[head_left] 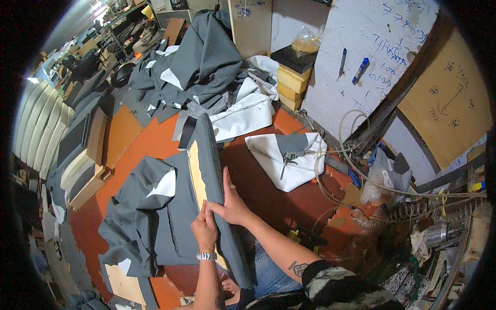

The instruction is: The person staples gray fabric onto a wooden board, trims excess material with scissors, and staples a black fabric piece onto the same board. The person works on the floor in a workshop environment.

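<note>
From where I stand, a seated person has a long grey-covered panel (pixel 214 168) propped on edge, running from beside the lap at the near end away toward the far side of the red-brown worktop (pixel 253 188). The left hand (pixel 205 232) has its fingers drawn together, apparently pinching the fabric edge (pixel 205 181) over the panel's pale strip (pixel 196 174). The right hand (pixel 233 207) lies open against the panel's right face, fingers straight, thumb reaching toward the left fingertips.

To the left, a crumpled grey cover (pixel 135 201) spreads close beside the panel; to the right, well apart, an air gun (pixel 295 156) rests on a white-backed cloth (pixel 279 178), joined by what looks like a looping clear hose (pixel 347 155).

What worries me is the pinch: should those fingertips slip, the fabric could slacken, pucker and bare more of the strip. Uneven pressure from the right palm might tip the panel over, standing as it does on a narrow side. The metal watch (pixel 206 256) could snag cloth, and the loose cover might get trapped underneath.
</note>
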The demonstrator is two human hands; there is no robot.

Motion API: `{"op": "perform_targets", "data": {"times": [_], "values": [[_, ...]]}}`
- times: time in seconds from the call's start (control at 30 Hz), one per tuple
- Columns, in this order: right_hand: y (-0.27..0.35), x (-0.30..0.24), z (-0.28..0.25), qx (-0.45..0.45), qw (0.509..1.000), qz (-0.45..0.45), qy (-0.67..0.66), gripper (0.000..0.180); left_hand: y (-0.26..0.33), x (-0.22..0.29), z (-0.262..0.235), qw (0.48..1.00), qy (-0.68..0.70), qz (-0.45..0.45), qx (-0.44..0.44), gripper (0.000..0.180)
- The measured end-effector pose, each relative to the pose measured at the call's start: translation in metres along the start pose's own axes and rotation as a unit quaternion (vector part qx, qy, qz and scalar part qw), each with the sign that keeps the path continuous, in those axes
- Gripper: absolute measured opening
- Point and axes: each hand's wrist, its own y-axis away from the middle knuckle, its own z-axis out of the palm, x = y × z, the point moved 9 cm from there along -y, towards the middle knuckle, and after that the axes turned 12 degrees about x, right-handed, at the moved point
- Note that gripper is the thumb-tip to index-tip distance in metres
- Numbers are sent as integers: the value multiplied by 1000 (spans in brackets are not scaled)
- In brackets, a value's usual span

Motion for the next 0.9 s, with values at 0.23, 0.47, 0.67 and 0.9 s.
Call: {"op": "perform_targets", "data": {"times": [0.23, 0.47, 0.67, 0.9], "values": [[-1, -30, -10, 13, 979, -145, 142, 99, -1, 8, -1, 999, 12, 45, 23, 45], [50, 114, -148, 249, 937, 158, 186, 44, -1, 9, 1, 999, -42, 12, 1, 48], [257, 261, -174, -141, 809, 290, 491, 31, 3, 17, 2, 999, -37, 3, 12, 51], [295, 305, -178, -97, 819, 287, 486, 25, 16, 14, 1, 997, -66, -48, 15, 39]]}}
